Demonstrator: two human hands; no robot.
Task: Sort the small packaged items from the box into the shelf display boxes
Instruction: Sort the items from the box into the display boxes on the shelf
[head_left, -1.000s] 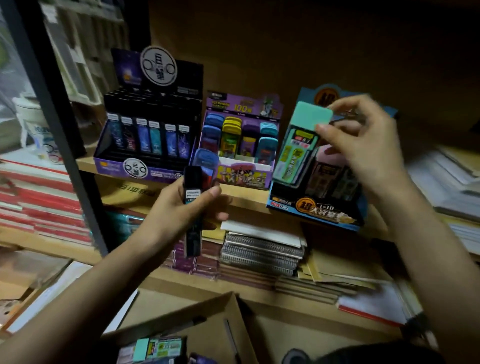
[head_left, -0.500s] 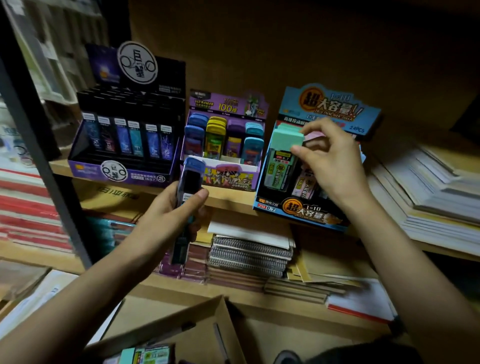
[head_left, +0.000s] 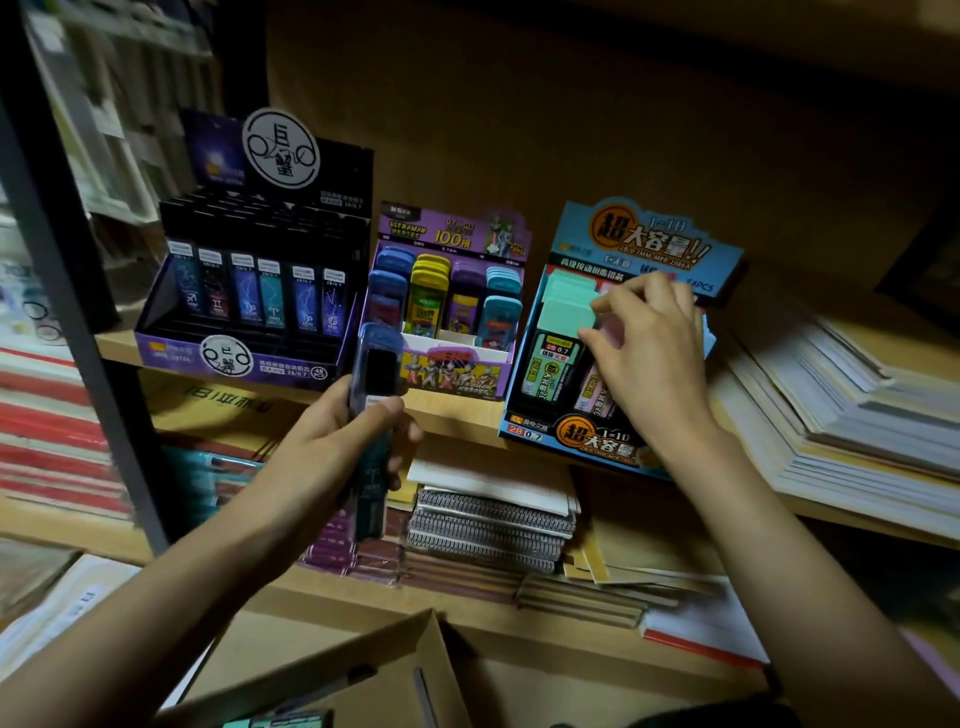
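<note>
My left hand (head_left: 332, 447) grips two lead cases upright below the shelf edge: a dark slim one (head_left: 372, 467) and a blue-capped one (head_left: 379, 353) behind it. My right hand (head_left: 649, 358) rests in the blue display box (head_left: 587, 431) at the right, fingertips on the mint-capped case (head_left: 563, 332) that stands in the box's front row. The purple display box (head_left: 452, 374) with coloured cases stands in the middle. The black display box (head_left: 249, 358) with slim cases stands at the left. The cardboard source box (head_left: 332, 675) lies open at the bottom.
A dark metal upright (head_left: 78, 322) runs down the left. Stacked paper pads (head_left: 857, 415) fill the shelf to the right. Spiral notebooks (head_left: 493, 514) and envelopes lie on the lower shelf. Red-edged books (head_left: 47, 431) are stacked at far left.
My right hand carried the mint-capped case down from above the blue display box into its front row. My left hand kept its two cases and barely moved.
</note>
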